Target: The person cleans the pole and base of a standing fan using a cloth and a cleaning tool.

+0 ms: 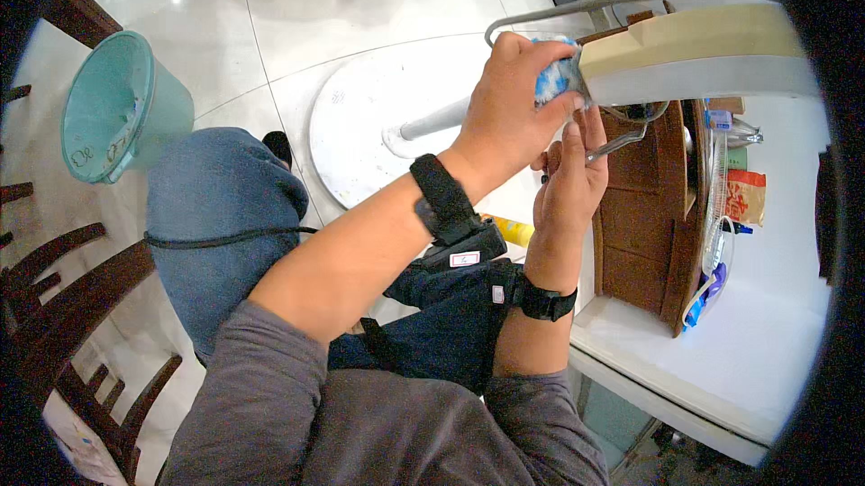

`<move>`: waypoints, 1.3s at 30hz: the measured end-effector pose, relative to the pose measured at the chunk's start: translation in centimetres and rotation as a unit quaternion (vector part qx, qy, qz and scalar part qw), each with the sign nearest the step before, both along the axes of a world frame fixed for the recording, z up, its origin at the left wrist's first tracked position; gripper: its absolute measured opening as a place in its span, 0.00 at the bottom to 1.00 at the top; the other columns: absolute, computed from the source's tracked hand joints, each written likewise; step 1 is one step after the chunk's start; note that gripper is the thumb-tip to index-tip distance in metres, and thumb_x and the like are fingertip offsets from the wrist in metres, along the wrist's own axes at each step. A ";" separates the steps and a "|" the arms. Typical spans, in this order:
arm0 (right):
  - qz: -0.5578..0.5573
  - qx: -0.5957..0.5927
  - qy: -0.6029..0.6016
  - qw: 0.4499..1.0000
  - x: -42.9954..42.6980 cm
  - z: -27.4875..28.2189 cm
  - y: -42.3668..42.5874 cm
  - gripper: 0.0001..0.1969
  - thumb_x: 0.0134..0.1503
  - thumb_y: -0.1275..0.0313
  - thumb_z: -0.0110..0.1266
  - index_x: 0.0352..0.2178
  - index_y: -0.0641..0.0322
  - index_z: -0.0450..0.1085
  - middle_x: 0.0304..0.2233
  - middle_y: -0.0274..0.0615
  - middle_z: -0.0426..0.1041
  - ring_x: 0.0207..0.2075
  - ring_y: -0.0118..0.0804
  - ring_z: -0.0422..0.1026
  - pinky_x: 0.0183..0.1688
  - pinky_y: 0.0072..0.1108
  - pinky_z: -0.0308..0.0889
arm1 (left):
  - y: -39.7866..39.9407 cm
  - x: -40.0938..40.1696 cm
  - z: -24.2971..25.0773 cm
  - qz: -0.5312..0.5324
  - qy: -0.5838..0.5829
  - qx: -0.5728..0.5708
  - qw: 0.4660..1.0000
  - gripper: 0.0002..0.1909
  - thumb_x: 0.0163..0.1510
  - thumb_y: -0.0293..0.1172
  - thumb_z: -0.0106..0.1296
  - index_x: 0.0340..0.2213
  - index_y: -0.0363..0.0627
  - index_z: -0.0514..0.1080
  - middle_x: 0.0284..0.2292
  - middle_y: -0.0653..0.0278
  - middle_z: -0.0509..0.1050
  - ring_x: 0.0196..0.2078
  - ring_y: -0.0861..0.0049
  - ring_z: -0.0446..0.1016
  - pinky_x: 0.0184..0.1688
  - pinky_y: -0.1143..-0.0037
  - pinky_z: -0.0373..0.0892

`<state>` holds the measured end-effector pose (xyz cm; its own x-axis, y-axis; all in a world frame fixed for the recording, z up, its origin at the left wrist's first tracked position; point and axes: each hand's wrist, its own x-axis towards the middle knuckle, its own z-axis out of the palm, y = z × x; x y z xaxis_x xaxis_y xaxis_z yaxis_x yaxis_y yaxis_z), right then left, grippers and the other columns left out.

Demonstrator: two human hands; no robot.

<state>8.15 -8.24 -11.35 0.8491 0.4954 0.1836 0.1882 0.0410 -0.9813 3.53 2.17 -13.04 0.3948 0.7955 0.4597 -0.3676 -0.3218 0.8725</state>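
Observation:
My left hand (517,97) grips a fluffy blue-and-white cloth (555,80), its fingers bent around it. A dark grey edge shows beside the cloth. Just below, my right hand (571,172) has its fingers curled around a bent, shiny grey metal piece (620,143). One raised fingertip comes close to the left thumb. A long yellowed and white panel (696,47) extends rightward from the cloth, and whether they touch is unclear. Beneath my left hand, a grey pole (432,119) rises from a round white base (358,114).
A turquoise bucket (172,97) stands at left near dark wooden chairs (81,290). A curved grey tube (540,15) runs above the hands. At right are a brown wooden cabinet (632,236), a red-and-tan packet (747,195) and a white surface (763,337). A yellow object (512,230) lies below.

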 end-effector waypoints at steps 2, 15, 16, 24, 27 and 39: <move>-0.005 -0.006 -0.003 1.000 0.1 -0.4 -0.3 0.23 0.60 0.73 0.48 0.56 0.69 0.58 0.53 0.50 0.65 0.28 0.23 0.69 0.21 0.14 0.66 | 0.0 0.0 0.4 -0.003 0.030 -0.018 0.999 0.19 0.44 0.30 0.61 0.40 0.44 0.69 0.35 0.58 0.67 0.39 0.61 0.69 0.42 0.70 0.68; -0.004 -0.048 0.012 0.999 -0.4 0.9 -0.3 0.24 0.59 0.73 0.47 0.56 0.72 0.57 0.55 0.47 0.64 0.27 0.24 0.71 0.23 0.14 0.68 | 1.9 0.8 0.6 -0.016 0.039 -0.028 0.999 0.11 0.47 0.25 0.52 0.36 0.38 0.71 0.37 0.52 0.70 0.41 0.58 0.70 0.43 0.69 0.67; 0.003 -0.019 0.017 1.000 -0.2 0.6 -0.7 0.24 0.59 0.73 0.47 0.56 0.71 0.58 0.55 0.47 0.64 0.26 0.24 0.71 0.24 0.15 0.68 | 1.5 0.3 1.3 -0.040 0.065 -0.052 0.996 0.12 0.48 0.26 0.52 0.37 0.38 0.70 0.36 0.53 0.69 0.40 0.61 0.70 0.43 0.71 0.67; 0.015 0.008 0.058 0.998 0.5 0.7 -1.5 0.22 0.59 0.74 0.46 0.56 0.65 0.60 0.53 0.41 0.67 0.28 0.21 0.70 0.23 0.14 0.69 | 0.3 -0.1 1.2 -0.101 0.106 -0.038 0.988 0.22 0.48 0.28 0.58 0.45 0.40 0.66 0.41 0.57 0.67 0.42 0.68 0.69 0.45 0.73 0.66; 0.028 0.011 0.058 0.998 0.4 0.9 -1.4 0.22 0.59 0.74 0.46 0.56 0.64 0.60 0.53 0.38 0.67 0.28 0.20 0.70 0.23 0.14 0.70 | 0.7 -0.1 -0.6 -0.128 0.129 -0.060 0.982 0.23 0.48 0.28 0.58 0.46 0.40 0.64 0.42 0.56 0.67 0.44 0.69 0.69 0.46 0.74 0.66; 0.033 0.008 0.074 0.997 0.8 0.4 -1.8 0.22 0.58 0.75 0.45 0.55 0.56 0.62 0.46 0.34 0.72 0.21 0.21 0.67 0.23 0.15 0.68 | 0.1 -0.2 -3.4 -0.097 0.179 -0.030 0.979 0.25 0.48 0.25 0.60 0.47 0.37 0.63 0.40 0.58 0.71 0.41 0.77 0.71 0.43 0.78 0.69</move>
<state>8.90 -10.06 -10.95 0.8333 0.5486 0.0681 0.0385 0.0653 -0.9971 3.33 2.31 -16.40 0.6688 0.7105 0.2189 -0.0833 -0.2210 0.9717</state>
